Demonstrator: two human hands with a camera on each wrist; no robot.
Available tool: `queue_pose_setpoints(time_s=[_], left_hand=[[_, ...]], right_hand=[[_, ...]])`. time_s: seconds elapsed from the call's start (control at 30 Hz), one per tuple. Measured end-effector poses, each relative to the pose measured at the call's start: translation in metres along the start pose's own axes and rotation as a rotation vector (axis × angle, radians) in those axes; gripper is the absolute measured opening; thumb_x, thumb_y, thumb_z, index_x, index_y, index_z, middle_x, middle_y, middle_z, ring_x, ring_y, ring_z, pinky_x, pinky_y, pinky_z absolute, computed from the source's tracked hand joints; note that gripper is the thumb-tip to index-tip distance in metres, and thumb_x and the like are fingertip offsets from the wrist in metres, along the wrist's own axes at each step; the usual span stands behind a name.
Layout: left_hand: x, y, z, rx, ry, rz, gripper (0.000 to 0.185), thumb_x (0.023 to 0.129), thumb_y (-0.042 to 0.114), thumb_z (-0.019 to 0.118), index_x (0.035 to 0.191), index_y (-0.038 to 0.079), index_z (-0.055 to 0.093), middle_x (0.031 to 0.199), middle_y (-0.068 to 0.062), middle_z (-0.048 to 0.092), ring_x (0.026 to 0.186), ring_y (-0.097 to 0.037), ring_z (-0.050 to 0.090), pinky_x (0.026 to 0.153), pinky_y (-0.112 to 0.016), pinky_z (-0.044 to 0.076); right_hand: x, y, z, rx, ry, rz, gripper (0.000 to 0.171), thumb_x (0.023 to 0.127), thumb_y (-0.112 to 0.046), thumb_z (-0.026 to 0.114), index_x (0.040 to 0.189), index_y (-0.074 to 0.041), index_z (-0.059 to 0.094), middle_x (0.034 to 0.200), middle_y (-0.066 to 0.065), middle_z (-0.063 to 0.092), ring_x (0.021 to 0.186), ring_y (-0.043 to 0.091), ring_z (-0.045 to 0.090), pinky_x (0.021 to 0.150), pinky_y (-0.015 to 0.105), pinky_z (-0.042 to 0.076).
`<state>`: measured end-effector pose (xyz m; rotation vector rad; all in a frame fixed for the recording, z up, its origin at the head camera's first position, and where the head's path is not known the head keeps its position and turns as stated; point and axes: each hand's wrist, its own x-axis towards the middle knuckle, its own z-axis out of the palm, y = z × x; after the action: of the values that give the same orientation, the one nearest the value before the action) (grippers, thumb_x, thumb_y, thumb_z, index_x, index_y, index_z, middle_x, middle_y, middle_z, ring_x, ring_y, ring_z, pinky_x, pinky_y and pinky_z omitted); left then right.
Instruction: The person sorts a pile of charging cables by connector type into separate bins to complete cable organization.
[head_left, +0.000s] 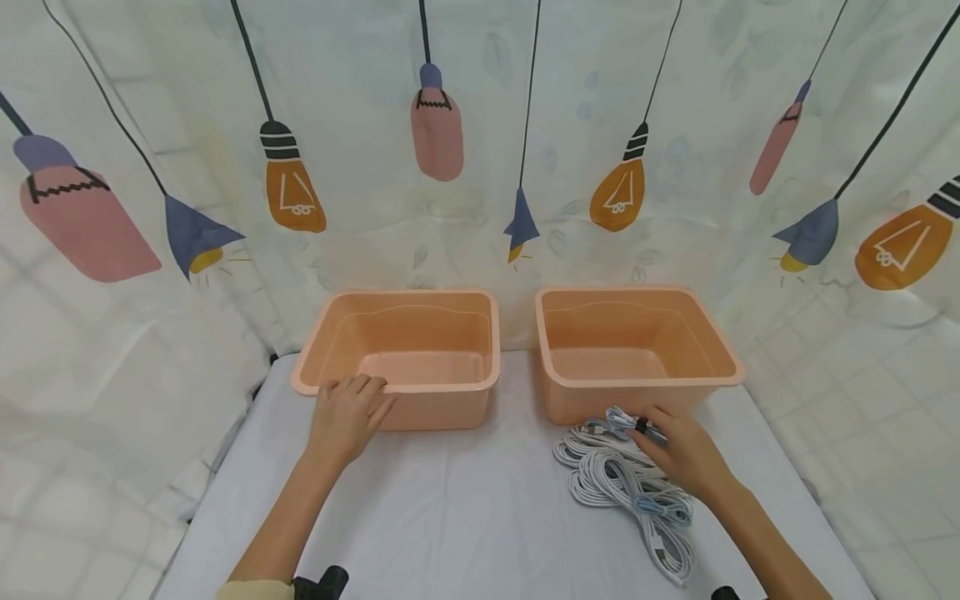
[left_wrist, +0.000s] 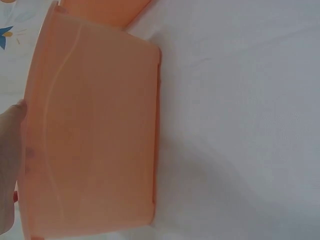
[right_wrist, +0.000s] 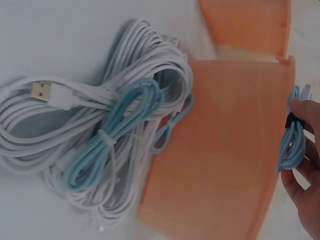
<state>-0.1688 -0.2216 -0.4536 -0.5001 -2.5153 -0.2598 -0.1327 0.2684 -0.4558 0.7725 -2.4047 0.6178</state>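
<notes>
A person's right hand (head_left: 686, 454) pinches a light-blue coiled cable (right_wrist: 291, 142) bound with a black tie, fingers (right_wrist: 305, 180) curled round the bundle, which the right wrist view shows level with the rim of the right orange bin (head_left: 633, 350). Just below and to the near side of that grip, a heap of white and blue cables (head_left: 626, 483) lies loose on the white tablecloth (head_left: 465, 517), one white USB plug (right_wrist: 40, 92) showing at its edge; the heap touches the bin's front wall. Across the cloth, well apart from the cables, the left hand (head_left: 347, 417) rests on the near rim of the left orange bin (head_left: 405, 354), fingers hooked over the edge and gripping it. Both bins stand side by side, a narrow gap between them. Beyond them hangs a pale curtain (head_left: 480, 167) printed with orange, pink and blue lamps on black cords.
</notes>
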Motion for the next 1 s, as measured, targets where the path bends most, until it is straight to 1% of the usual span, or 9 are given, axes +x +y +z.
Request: queue_pose_setpoints(time_s=[0.13, 0.27, 0.33, 0.4, 0.57, 0.7, 0.83, 0.9, 1.0], left_hand=[[0.001, -0.001, 0.001, -0.009, 0.009, 0.009, 0.025, 0.093, 0.023, 0.080, 0.106, 0.001, 0.074, 0.099, -0.015, 0.075, 0.092, -0.037, 0.071, 0.091, -0.061, 0.052], [0.003, -0.001, 0.000, -0.021, -0.041, -0.015, 0.027, 0.096, 0.024, 0.078, 0.108, 0.001, 0.074, 0.102, -0.016, 0.075, 0.097, -0.040, 0.071, 0.094, -0.064, 0.051], [0.004, -0.001, -0.001, -0.030, -0.073, -0.031, 0.027, 0.097, 0.025, 0.077, 0.108, 0.001, 0.073, 0.103, -0.017, 0.075, 0.099, -0.041, 0.071, 0.096, -0.067, 0.050], [0.006, 0.000, -0.002, -0.039, -0.096, -0.041, 0.027, 0.097, 0.025, 0.076, 0.108, 0.001, 0.073, 0.103, -0.018, 0.075, 0.100, -0.042, 0.071, 0.097, -0.069, 0.049], [0.008, 0.001, -0.004, -0.057, -0.119, -0.047, 0.027, 0.097, 0.025, 0.076, 0.108, 0.000, 0.073, 0.101, -0.018, 0.075, 0.100, -0.043, 0.071, 0.097, -0.070, 0.049], [0.006, 0.001, -0.005, -0.069, -0.108, -0.046, 0.026, 0.097, 0.023, 0.077, 0.108, 0.000, 0.074, 0.101, -0.018, 0.076, 0.100, -0.043, 0.071, 0.098, -0.072, 0.048], [0.006, 0.001, -0.004, -0.086, -0.065, -0.031, 0.025, 0.094, 0.020, 0.080, 0.107, -0.001, 0.076, 0.100, -0.019, 0.077, 0.098, -0.043, 0.072, 0.097, -0.073, 0.048], [0.006, 0.001, -0.005, -0.089, -0.041, -0.019, 0.025, 0.092, 0.019, 0.081, 0.106, -0.001, 0.076, 0.099, -0.019, 0.077, 0.097, -0.043, 0.072, 0.095, -0.073, 0.049], [0.006, 0.001, -0.005, -0.079, -0.022, -0.007, 0.025, 0.091, 0.019, 0.082, 0.105, -0.002, 0.077, 0.099, -0.019, 0.077, 0.096, -0.043, 0.073, 0.093, -0.073, 0.050]], right_hand=[[0.012, -0.005, -0.002, 0.025, -0.017, 0.004, 0.044, 0.070, 0.006, 0.091, 0.108, -0.009, 0.074, 0.097, 0.001, 0.070, 0.082, 0.017, 0.066, 0.068, 0.031, 0.056], [0.024, -0.012, -0.006, 0.025, -0.048, 0.025, 0.040, 0.077, 0.003, 0.089, 0.112, -0.008, 0.074, 0.102, 0.004, 0.072, 0.085, 0.017, 0.066, 0.068, 0.034, 0.057], [0.030, -0.014, -0.007, 0.020, -0.053, 0.017, 0.040, 0.077, 0.004, 0.088, 0.113, -0.008, 0.075, 0.104, 0.005, 0.071, 0.086, 0.018, 0.064, 0.067, 0.033, 0.055], [0.036, -0.015, -0.008, 0.024, -0.049, 0.001, 0.038, 0.077, 0.003, 0.089, 0.112, -0.007, 0.076, 0.102, 0.004, 0.069, 0.086, 0.018, 0.060, 0.066, 0.031, 0.052], [0.052, -0.018, -0.008, 0.050, -0.041, -0.030, 0.037, 0.078, 0.004, 0.088, 0.111, -0.007, 0.076, 0.098, 0.000, 0.068, 0.088, 0.018, 0.063, 0.070, 0.032, 0.055], [0.065, -0.020, -0.006, 0.065, -0.047, -0.033, 0.034, 0.081, 0.004, 0.086, 0.111, -0.007, 0.076, 0.101, 0.002, 0.069, 0.092, 0.020, 0.064, 0.072, 0.035, 0.054], [0.076, -0.021, -0.003, 0.060, -0.055, -0.023, 0.030, 0.083, 0.001, 0.086, 0.111, -0.006, 0.076, 0.101, 0.005, 0.071, 0.092, 0.022, 0.064, 0.072, 0.036, 0.053], [0.082, -0.023, -0.001, 0.052, -0.064, -0.017, 0.029, 0.084, -0.001, 0.085, 0.111, -0.006, 0.076, 0.100, 0.005, 0.072, 0.091, 0.023, 0.065, 0.073, 0.039, 0.054], [0.089, -0.025, 0.000, 0.047, -0.088, 0.005, 0.026, 0.087, -0.004, 0.084, 0.112, -0.006, 0.076, 0.099, 0.006, 0.072, 0.090, 0.023, 0.066, 0.075, 0.042, 0.056]])
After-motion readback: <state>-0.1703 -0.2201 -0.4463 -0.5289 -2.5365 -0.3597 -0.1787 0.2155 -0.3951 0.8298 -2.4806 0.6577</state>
